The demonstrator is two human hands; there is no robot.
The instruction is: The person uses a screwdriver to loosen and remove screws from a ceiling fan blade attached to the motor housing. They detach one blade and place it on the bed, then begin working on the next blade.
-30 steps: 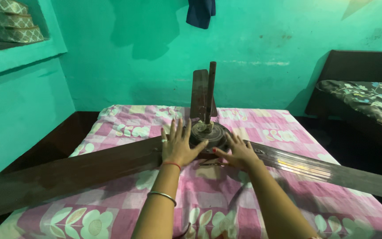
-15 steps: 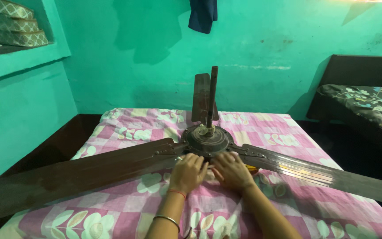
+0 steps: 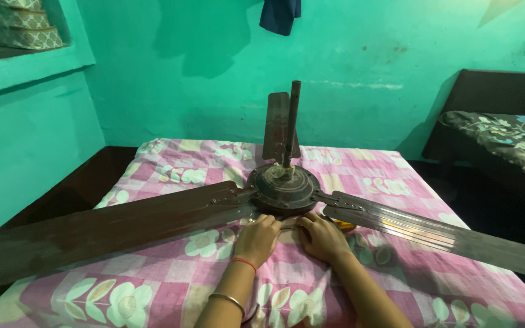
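Fan motor sits in the middle of the pink bed cover, at 12 o'clock from both hands and touching them. Left hand and right hand are equally near, fingers curled under its rim, holding nothing. Long brown blades point to 9 and 3 o'clock. It looks dark and dusty.
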